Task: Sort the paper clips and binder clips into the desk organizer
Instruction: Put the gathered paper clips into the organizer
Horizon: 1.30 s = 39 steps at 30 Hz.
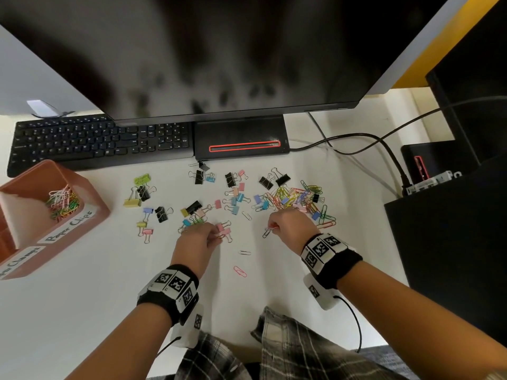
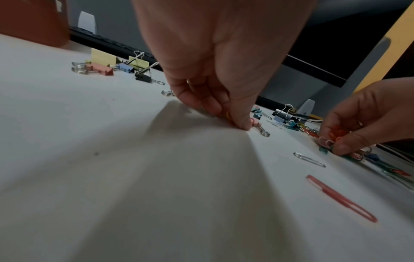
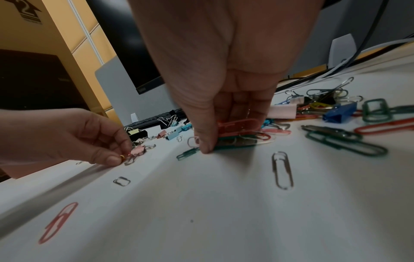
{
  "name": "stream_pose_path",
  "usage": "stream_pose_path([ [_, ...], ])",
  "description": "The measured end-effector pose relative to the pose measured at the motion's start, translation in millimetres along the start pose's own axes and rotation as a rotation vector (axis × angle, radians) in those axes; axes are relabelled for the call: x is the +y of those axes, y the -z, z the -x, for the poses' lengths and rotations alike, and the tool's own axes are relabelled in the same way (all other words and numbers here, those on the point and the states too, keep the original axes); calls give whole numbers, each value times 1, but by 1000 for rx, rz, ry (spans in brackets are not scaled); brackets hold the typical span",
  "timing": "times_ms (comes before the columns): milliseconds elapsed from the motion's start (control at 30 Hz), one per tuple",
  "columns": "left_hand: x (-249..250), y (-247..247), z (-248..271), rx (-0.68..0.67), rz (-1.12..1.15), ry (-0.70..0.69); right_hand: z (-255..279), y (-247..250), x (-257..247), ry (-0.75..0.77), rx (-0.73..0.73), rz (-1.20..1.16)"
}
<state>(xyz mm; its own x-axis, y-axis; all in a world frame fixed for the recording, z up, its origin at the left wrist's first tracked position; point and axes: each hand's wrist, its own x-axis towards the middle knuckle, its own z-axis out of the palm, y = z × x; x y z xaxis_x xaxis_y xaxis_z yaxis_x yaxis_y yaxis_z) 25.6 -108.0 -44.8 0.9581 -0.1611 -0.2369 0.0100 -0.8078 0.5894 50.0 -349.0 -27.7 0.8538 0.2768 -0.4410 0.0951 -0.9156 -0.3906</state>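
Note:
My left hand (image 1: 215, 237) pinches a small yellow paper clip (image 2: 228, 114) against the white desk, right beside two pink binder clips (image 1: 223, 230). My right hand (image 1: 270, 227) grips a bundle of paper clips (image 3: 237, 127), red, green and silver, low over the desk at the near edge of the mixed clip pile (image 1: 296, 198). Binder clips (image 1: 164, 212) in black, yellow, blue and pink lie scattered across the desk's middle. At the far left stands the terracotta desk organizer (image 1: 93, 193); its "Paper Clips" compartment holds several coloured paper clips (image 1: 63, 201).
A silver paper clip (image 1: 245, 252) and a pink one (image 1: 240, 271) lie loose between my wrists. A black keyboard (image 1: 96, 141), the monitor base (image 1: 241, 138) and cables (image 1: 356, 138) line the back. A black box (image 1: 452, 229) borders the right.

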Motion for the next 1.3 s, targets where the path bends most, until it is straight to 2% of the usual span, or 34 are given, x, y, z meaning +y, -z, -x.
stream_pose_path([
  [267, 3, -1, -7, -61, -124, -68, -3, 0, 1, 59, -52, -26],
  [400, 6, 1, -2, -47, -146, -90, 0, 3, 2, 65, -84, -42],
  [467, 4, 2, -2, -64, -123, -117, 5, 5, 4, 79, -57, -79],
  [600, -3, 8, -1, -88, -80, -149, 17, 12, 11, 98, 89, -189],
  [700, 3, 15, 3, -78, -23, -242, 27, 19, 21, 108, 131, -198],
  [833, 28, 1, 9, -231, -9, -331, 36, 20, 33, 66, 106, -161],
  [933, 38, -13, 11, -364, -97, -288, 37, 14, 35, 49, 68, -140],
  [1200, 47, -21, -1, -338, -84, -190, 22, 5, 30, 69, 74, -150],
  [1300, 46, -23, -1, -329, -109, -198, 16, 6, 28, 71, 53, -108],
])
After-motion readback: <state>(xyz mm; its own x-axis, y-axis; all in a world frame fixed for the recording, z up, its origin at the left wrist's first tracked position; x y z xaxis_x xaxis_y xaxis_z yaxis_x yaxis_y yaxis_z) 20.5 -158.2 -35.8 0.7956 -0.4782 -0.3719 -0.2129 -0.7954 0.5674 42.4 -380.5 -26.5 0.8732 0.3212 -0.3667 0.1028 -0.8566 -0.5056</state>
